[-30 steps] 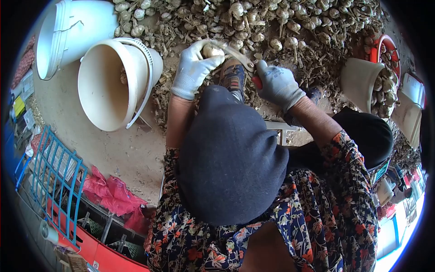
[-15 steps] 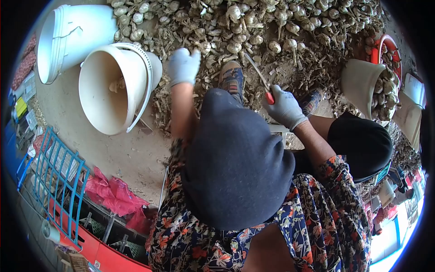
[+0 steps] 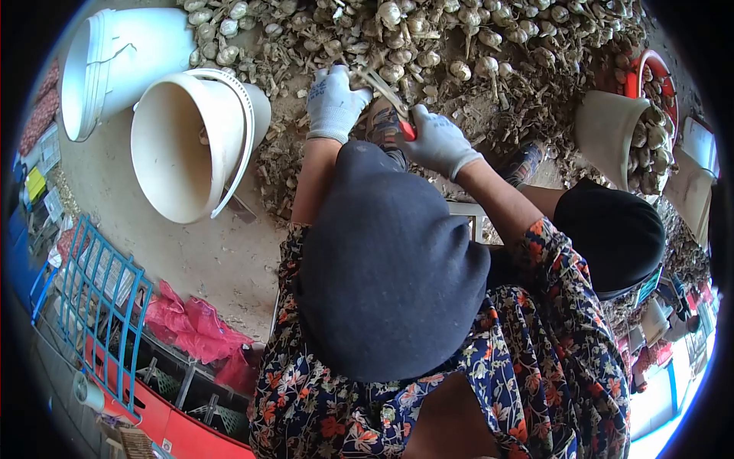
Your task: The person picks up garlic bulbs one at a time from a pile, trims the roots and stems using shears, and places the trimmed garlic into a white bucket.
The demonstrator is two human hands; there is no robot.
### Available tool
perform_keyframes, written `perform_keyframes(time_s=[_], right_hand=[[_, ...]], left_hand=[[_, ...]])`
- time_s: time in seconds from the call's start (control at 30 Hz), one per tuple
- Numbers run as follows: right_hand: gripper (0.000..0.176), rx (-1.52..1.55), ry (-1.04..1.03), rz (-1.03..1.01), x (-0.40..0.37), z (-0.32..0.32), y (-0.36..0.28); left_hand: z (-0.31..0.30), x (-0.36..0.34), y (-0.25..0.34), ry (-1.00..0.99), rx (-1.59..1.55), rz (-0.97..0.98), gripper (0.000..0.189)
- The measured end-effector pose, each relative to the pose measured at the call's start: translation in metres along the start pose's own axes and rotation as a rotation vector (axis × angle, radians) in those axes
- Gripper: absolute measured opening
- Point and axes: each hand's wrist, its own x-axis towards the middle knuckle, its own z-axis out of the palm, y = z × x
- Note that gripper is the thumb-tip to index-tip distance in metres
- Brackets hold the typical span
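Note:
My right hand (image 3: 440, 141), in a pale glove, is wrapped round the red handle of a cutting tool (image 3: 386, 93). The tool's metal part points up and left toward my left hand (image 3: 335, 99). That hand, gloved too, has its fingers closed at the stem of a garlic bulb close to the metal; the hold is partly hidden. Loose garlic bulbs (image 3: 459, 70) with dry stems lie heaped beyond both hands. Trimmings cover the ground around my shoes (image 3: 524, 162).
A cream bucket (image 3: 172, 149) lies tipped at the left beside white buckets (image 3: 145, 57). At the right are a tipped bucket of garlic (image 3: 609, 134) and a red container (image 3: 664, 73). A blue metal rack (image 3: 103, 294) and pink netting (image 3: 187, 321) are at lower left.
My left hand has moved right and closed near the tool. My right hand has moved left with the tool, bringing it to the left hand.

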Motion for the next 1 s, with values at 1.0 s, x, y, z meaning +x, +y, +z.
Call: perform_keyframes(time_s=[1.0], right_hand=[[0.036,-0.412,0.275,-0.289,-0.057,-0.035,0.015]], left_hand=[[-0.025,-0.033,0.005,-0.463,-1.156,0.179,0.057]])
